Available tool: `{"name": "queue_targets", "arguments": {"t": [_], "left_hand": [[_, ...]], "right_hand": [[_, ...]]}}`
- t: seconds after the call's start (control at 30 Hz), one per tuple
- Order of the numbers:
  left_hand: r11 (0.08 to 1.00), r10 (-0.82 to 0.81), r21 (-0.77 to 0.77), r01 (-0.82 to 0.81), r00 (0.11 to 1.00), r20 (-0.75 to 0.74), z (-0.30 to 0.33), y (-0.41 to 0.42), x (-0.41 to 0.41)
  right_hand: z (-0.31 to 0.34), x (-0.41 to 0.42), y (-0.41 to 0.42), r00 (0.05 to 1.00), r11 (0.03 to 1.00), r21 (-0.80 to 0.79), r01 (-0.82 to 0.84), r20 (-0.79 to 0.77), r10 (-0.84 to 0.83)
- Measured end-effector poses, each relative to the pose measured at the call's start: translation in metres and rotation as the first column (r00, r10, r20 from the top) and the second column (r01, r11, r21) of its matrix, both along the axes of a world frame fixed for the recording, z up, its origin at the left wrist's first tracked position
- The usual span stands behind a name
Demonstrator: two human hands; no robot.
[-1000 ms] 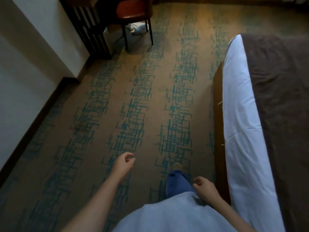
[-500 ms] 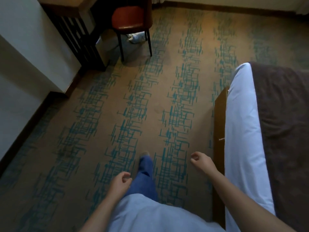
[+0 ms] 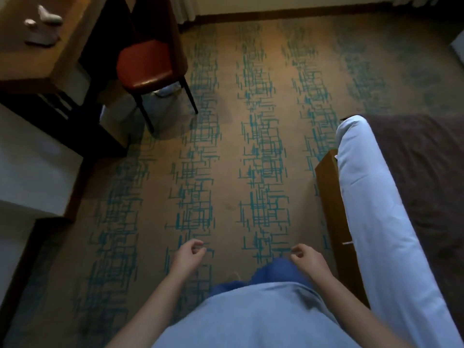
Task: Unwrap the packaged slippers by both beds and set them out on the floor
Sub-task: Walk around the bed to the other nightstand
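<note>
Slippers: none showing; I'm still looking for them.
Left hand: loosely curled, carrying nothing.
Right hand: likewise.
Advice: I'm scanning the carpet beside the bed first.

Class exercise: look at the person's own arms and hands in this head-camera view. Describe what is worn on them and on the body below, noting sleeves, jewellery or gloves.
Both forearms are bare up to the frame edge, with no sleeve showing. The left hand and right hand have no gloves, and no rings, watch or bracelet can be seen. Below them are a light blue-grey shirt and blue trousers.
</note>
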State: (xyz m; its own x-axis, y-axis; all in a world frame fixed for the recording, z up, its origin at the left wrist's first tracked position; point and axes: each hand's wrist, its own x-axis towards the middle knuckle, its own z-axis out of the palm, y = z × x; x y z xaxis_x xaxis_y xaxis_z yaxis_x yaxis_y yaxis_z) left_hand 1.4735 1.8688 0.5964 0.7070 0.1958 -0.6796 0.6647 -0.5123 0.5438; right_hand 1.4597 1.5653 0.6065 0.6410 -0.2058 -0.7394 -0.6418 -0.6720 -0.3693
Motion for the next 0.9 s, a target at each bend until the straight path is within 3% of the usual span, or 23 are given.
{"name": "queue_targets", "arguments": {"t": [0.2, 0.6, 0.7, 0.9], "left_hand": [[0.998, -0.062, 0.037, 0.059, 0.996, 0.068, 0.010, -0.025, 0.143], [0.999, -0.025, 0.031, 0.024, 0.999, 0.041, 0.005, -0.079, 0.368], [0.999, -0.013, 0.032, 0.013, 1.000, 0.019, -0.002, -0.092, 0.415], [0.984, -0.179, 0.014, 0.179, 0.984, -0.013, -0.026, -0.108, 0.555]], "right_hand": [[-0.020, 0.086, -0.022, 0.997, 0.998, 0.017, 0.067, -0.023, -0.067], [0.004, 0.395, -0.085, 0.996, 0.998, -0.018, -0.055, 0.064, 0.056], [0.005, 0.457, -0.097, 0.996, 1.000, -0.020, -0.001, 0.085, 0.003], [-0.006, 0.556, -0.119, 0.987, 0.990, -0.017, 0.141, 0.083, -0.139]]}}
